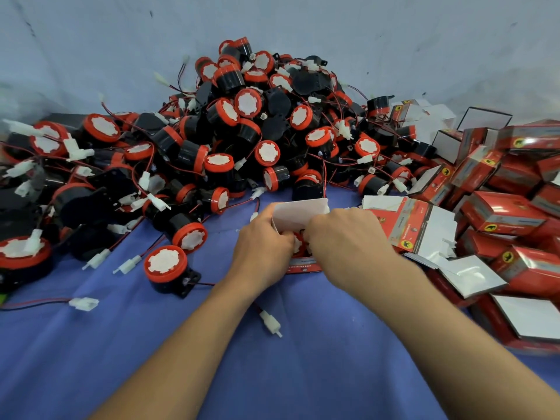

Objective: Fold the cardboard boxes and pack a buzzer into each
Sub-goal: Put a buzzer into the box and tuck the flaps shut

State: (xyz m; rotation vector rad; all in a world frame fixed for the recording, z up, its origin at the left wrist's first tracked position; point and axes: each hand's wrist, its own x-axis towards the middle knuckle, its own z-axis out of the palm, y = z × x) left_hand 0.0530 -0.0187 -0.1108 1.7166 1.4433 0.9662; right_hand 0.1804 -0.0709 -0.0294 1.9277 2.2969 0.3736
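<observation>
Box (300,212) gripped by left hand (263,244), right hand (345,237).

Probably a packing workshop: a heap of buzzers (248,103), piled red boxes (503,212), a blue-covered table (303,374).

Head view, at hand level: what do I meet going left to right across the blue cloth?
loose buzzer → left hand → open box → right hand → flat box blanks → folded boxes
</observation>
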